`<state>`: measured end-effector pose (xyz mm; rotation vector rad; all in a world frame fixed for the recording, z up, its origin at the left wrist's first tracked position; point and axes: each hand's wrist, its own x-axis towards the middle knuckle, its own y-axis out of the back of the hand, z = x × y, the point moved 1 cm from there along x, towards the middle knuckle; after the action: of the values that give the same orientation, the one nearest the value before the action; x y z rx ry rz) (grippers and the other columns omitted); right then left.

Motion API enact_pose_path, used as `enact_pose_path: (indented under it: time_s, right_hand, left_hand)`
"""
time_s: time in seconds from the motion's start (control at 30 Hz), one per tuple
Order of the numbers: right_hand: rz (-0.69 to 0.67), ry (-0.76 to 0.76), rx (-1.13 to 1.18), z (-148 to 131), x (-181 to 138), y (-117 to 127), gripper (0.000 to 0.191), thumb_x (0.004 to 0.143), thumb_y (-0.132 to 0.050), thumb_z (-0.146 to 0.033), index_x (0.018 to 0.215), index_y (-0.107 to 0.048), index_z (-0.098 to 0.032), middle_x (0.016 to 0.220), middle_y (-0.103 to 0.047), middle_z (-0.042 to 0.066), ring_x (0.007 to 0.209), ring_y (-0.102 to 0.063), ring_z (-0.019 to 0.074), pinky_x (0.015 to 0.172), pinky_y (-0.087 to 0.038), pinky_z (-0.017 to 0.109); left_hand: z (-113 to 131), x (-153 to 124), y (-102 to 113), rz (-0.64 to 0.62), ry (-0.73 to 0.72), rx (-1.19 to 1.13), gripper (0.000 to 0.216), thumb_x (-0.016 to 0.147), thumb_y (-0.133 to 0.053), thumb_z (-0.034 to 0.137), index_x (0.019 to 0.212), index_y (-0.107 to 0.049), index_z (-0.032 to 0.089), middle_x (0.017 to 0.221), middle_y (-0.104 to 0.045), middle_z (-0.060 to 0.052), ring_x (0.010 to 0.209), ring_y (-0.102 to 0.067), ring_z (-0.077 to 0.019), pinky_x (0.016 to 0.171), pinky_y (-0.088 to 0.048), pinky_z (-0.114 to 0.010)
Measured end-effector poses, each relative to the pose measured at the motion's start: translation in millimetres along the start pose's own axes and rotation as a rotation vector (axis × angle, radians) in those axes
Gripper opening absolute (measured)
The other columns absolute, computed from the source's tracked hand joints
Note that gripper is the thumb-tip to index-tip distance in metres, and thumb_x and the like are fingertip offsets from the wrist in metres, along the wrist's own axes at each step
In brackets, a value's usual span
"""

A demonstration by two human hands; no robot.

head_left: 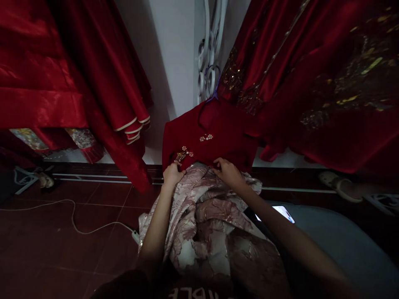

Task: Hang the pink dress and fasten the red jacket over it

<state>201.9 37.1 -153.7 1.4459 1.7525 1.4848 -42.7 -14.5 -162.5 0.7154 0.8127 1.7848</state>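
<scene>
A dark red top (232,133) hangs in front of me on a purple hanger (215,85). Below it, pale pink and white patterned fabric (208,209) with shiny threads lies bunched; whether the two are one garment I cannot tell. Jewelled flower clasps (205,138) sit on the red front, and a gold ornament (181,155) is near its left side. My left hand (173,174) is closed on the fabric where red meets pink, just under that ornament. Along the same border, my right hand (228,172) pinches the fabric with bent fingers.
Red satin drapery (102,62) hangs on the left, and gold-sequined red cloth (336,83) on the right. A white metal scrollwork stand (212,45) rises behind. A lit phone (283,214) lies at right on a grey surface (339,241). A white cable (93,232) crosses the tiles.
</scene>
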Motion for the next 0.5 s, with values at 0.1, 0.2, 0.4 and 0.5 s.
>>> enact_pose_path:
  time_s: [0.1, 0.2, 0.4, 0.5]
  right_hand:
    - [0.028, 0.02, 0.014, 0.3, 1.7, -5.2, 0.015, 0.076, -0.061, -0.023, 0.09, -0.057, -0.019, 0.085, -0.061, 0.005, 0.075, -0.06, 0.0171, 0.063, -0.042, 0.025]
    - [0.09, 0.065, 0.082, 0.4, 3.9, -3.4, 0.01, 0.077, -0.059, -0.026, 0.084, -0.056, -0.02, 0.078, -0.057, 0.003, 0.069, -0.056, 0.0153, 0.061, -0.041, 0.025]
    - [0.246, 0.07, 0.268, 3.4, 10.0, 7.4, 0.016, 0.079, -0.056, -0.034, 0.075, -0.051, -0.02, 0.069, -0.054, 0.002, 0.058, -0.052, 0.0128, 0.056, -0.041, 0.024]
    - [0.285, 0.0, 0.389, 5.6, 12.4, 15.1, 0.025, 0.078, -0.058, -0.043, 0.076, -0.051, -0.019, 0.072, -0.057, 0.003, 0.055, -0.053, 0.0116, 0.052, -0.041, 0.023]
  left_hand:
    - [10.5, -1.9, 13.1, 0.218, -0.04, -0.04, 0.019, 0.066, -0.067, 0.021, 0.084, -0.06, 0.022, 0.086, -0.061, -0.006, 0.079, -0.061, -0.0214, 0.072, -0.046, -0.031]
    - [30.5, -11.8, 22.4, 0.538, -0.152, -0.192, 0.021, 0.069, -0.058, 0.009, 0.086, -0.057, 0.021, 0.097, -0.055, -0.005, 0.083, -0.059, -0.0164, 0.077, -0.046, -0.027]
    - [46.4, -18.2, -12.7, 0.375, -0.286, -0.407, 0.017, 0.067, -0.063, 0.011, 0.083, -0.06, 0.018, 0.092, -0.052, -0.003, 0.068, -0.054, -0.009, 0.07, -0.049, -0.023]
    - [34.7, -10.4, -37.9, 0.12, -0.3, -0.506, 0.01, 0.07, -0.063, 0.017, 0.08, -0.063, 0.016, 0.086, -0.057, -0.003, 0.063, -0.054, -0.0076, 0.067, -0.05, -0.023]
